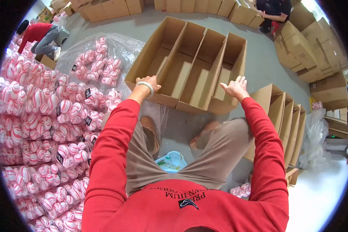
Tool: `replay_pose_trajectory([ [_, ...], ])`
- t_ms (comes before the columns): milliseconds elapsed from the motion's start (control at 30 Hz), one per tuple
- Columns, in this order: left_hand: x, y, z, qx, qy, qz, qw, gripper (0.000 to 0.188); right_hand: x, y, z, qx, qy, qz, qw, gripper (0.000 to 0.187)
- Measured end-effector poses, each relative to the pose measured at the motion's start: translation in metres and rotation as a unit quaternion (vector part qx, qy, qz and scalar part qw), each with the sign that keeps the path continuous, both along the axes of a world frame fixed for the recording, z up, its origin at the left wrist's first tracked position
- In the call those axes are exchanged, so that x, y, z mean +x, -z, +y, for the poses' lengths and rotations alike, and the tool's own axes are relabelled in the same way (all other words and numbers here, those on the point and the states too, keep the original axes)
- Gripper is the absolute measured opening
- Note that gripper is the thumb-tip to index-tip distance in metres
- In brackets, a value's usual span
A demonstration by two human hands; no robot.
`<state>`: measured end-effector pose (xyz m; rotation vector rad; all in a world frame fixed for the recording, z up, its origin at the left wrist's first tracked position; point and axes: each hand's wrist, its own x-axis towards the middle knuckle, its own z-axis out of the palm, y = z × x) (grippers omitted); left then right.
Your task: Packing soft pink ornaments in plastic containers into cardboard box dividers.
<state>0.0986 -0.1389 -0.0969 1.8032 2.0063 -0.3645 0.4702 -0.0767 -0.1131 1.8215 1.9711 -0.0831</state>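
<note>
Several long open cardboard boxes (189, 106) stand side by side on the floor in front of me, and nothing shows inside them. My left hand (147, 84), with a pale band at the wrist, is at the near rim of the leftmost box, its fingers bent over the cardboard edge. Over the near end of the rightmost box is my right hand (236, 88), fingers and thumb spread, holding nothing. Whether its palm touches the rim is unclear.
Bagged red-and-white swirl balls (38, 127) are piled at left; more lie on clear plastic sheeting (123, 46). Further open boxes (278, 116) stand at right. A blue patterned stool (172, 161) sits between my legs. Two people (40, 34) work farther off, near stacked cartons (297, 46).
</note>
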Motion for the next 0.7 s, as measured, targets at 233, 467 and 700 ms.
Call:
replay_pose_trajectory([
  [233,0.014,0.042,-0.004,0.04,-0.021,-0.015,0.999,0.044,-0.032,0.037,-0.016,-0.047,0.23,0.428,0.873,0.078],
  [467,0.033,0.063,-0.006,0.096,-0.053,-0.052,0.993,0.034,-0.036,0.048,-0.052,-0.17,0.277,0.394,0.86,0.074],
  [700,0.048,0.047,-0.001,0.167,-0.06,-0.097,0.979,0.017,-0.03,0.062,-0.027,0.027,0.076,0.363,0.928,0.033],
])
